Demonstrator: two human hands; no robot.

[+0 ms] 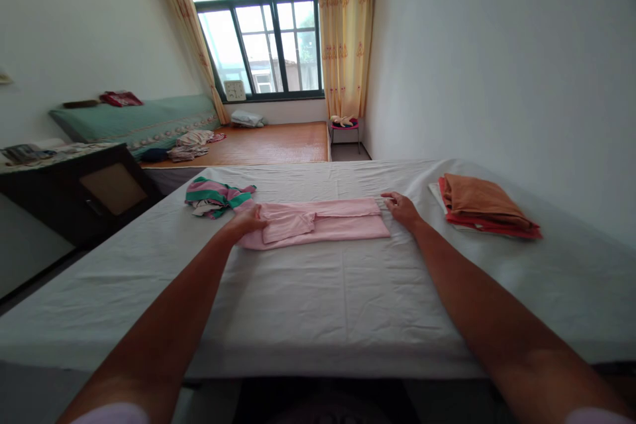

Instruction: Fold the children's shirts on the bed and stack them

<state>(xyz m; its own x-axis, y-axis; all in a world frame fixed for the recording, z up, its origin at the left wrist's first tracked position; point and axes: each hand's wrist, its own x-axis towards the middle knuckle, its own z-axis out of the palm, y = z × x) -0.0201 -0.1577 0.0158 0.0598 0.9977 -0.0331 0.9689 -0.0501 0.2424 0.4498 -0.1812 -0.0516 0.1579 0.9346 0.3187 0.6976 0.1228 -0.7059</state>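
Both forearms extended over the white-sheeted bed (pixel 318 305), the left hand (pixel 248 220) and right hand (pixel 401 209) lying flat, fingers loosely spread and gripping nothing, on opposite ends of the folded pink garment (pixel 318 222) at mid-bed.

A white sheet (pixel 318 305) covers the bed, and its near half lies bare, open for a hand to cross. A folded pink garment (pixel 318 220) lies across the middle, with the left hand (pixel 248 220) on one end and the right hand (pixel 401 209) at the other. A striped garment (pixel 218 196) sits just beyond its left end. An orange folded stack (pixel 484 211) sits to the right, a strip of bare sheet between it and the right hand. The wall (pixel 521 66) closes the right side.
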